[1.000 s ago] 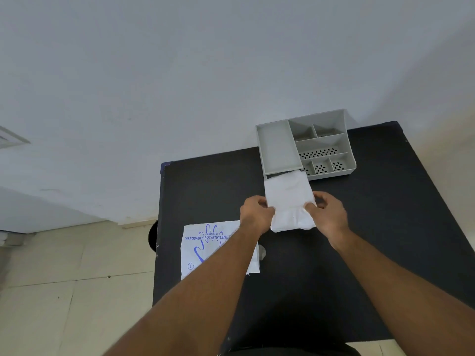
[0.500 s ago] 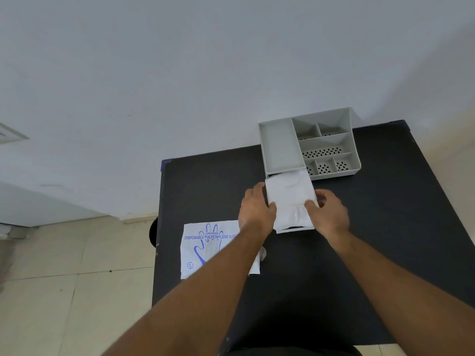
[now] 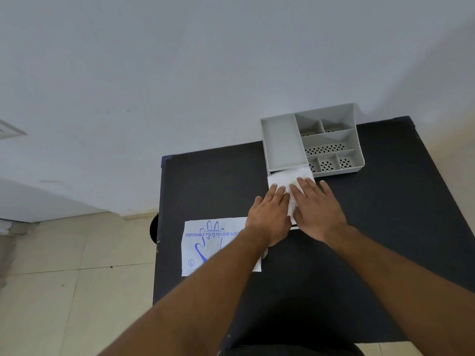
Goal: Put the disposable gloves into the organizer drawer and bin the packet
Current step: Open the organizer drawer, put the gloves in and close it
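A white stack of disposable gloves point(image 3: 289, 179) lies in the pulled-out drawer at the front left of the grey organizer point(image 3: 282, 142). Only a thin front edge of the drawer point(image 3: 295, 226) shows between my hands. My left hand point(image 3: 270, 218) and my right hand point(image 3: 318, 209) lie flat, side by side, on top of the gloves with fingers stretched out, pressing down. The white packet point(image 3: 205, 244), printed with a blue hand and blue lettering, lies flat on the table to the left, partly under my left forearm.
The black table point(image 3: 398, 214) stands against a pale wall, with the organizer at its far edge. A dark round object point(image 3: 153, 228) peeks out beside the table's left edge, above the tiled floor point(image 3: 77, 278).
Both hands have let go of the gloves' sides and now lie flat on top of them. The stack has moved forward and down toward the organizer's front.
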